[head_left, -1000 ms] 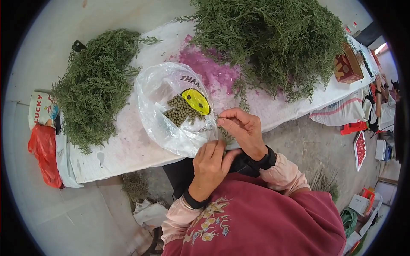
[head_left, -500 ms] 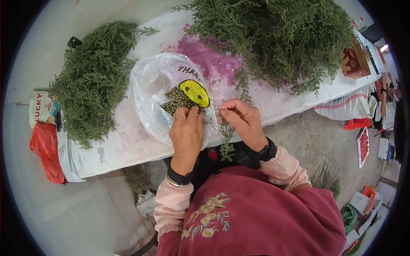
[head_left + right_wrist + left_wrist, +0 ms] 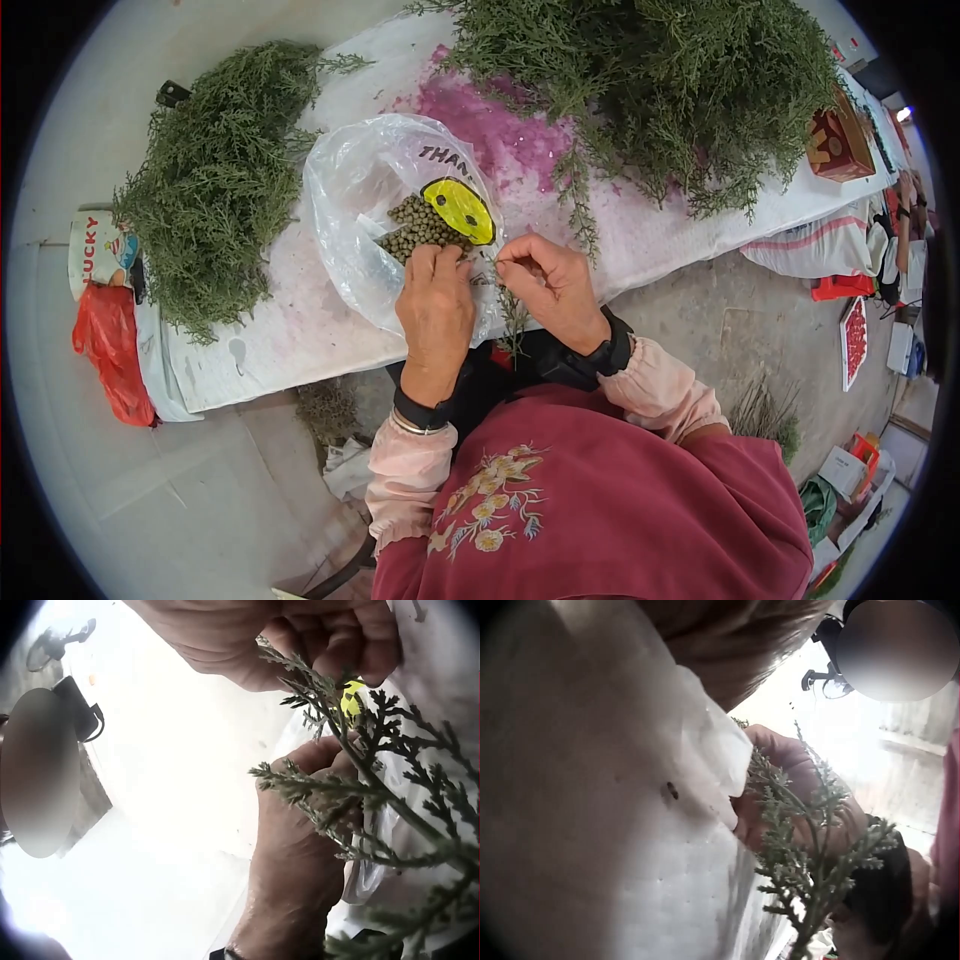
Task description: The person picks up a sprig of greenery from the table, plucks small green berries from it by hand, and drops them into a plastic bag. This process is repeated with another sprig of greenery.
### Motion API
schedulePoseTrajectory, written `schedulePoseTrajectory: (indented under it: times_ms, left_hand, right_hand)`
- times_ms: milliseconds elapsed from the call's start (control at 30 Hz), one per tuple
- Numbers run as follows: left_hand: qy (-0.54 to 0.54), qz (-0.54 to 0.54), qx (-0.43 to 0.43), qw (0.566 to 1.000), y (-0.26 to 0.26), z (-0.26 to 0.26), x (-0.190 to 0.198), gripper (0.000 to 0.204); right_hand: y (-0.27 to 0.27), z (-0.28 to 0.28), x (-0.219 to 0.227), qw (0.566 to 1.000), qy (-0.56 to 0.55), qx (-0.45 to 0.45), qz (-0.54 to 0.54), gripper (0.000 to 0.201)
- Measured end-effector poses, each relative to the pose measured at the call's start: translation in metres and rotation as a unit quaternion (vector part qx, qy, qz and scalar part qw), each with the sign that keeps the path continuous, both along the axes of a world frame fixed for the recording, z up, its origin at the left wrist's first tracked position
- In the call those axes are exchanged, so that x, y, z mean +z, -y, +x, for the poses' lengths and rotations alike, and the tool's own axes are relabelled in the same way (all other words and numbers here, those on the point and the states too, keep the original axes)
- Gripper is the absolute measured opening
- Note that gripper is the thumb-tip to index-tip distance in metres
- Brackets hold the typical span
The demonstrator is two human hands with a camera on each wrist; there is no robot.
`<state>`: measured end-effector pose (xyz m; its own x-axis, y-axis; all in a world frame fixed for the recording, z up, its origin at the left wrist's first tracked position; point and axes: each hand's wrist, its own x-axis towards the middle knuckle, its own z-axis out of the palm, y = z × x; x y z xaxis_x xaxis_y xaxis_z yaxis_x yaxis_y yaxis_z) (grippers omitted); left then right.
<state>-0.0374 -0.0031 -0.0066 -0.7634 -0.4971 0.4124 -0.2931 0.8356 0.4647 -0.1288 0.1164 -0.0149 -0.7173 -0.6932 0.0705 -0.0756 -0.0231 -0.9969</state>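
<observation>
A clear plastic bag [image 3: 345, 265] with a yellow smiley print lies with its mouth spread at the table's near edge. Inside is a heap of small round olive-green balls [image 3: 405, 240]. My left hand [image 3: 437, 315] reaches over the bag's near side, its bent fingers at the balls; the fingertips are hidden, so I cannot tell whether they grip one. Just to the right, my right hand [image 3: 558, 295] pinches a green conifer-like sprig [image 3: 513, 318] between thumb and forefinger. The sprig hangs down, and its scaly side twigs show large in the right wrist view [image 3: 367, 769].
Big piles of green branches lie on the left [image 3: 215, 190] and back right [image 3: 690, 100] of the white table [image 3: 230, 375]. A red-brown box [image 3: 838, 145] sits at the far right. A red bag [image 3: 110, 350] hangs off the left end. Cut stems [image 3: 765, 410] stand on the floor.
My left hand has moved from the sprig beside my right hand leftward to the balls in the bag. My right hand, keeping the sprig, has shifted slightly left toward the bag in the last half second.
</observation>
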Motion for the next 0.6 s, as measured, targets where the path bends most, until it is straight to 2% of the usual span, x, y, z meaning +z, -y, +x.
schedulePoseTrajectory:
  times_ms: [267,400,500,600]
  left_hand:
    - [-0.003,0.040,0.013,0.999,0.003,0.008,-0.002,0.014]
    - [-0.062,0.064,0.032,0.995,0.003,0.007,-0.002,0.010]
    - [-0.168,0.279,0.048,0.944,-0.002,0.014,-0.006,0.008]
    - [-0.185,0.325,0.044,0.927,0.000,0.015,-0.016,0.009]
  right_hand:
    - [0.004,0.003,0.001,1.000,-0.012,0.017,0.005,0.006]
    - [0.008,0.006,0.001,1.000,-0.002,0.008,-0.017,0.006]
    - [0.008,0.007,0.001,0.999,-0.022,0.001,-0.032,0.005]
    - [0.010,0.008,0.003,0.999,-0.038,0.008,-0.021,0.005]
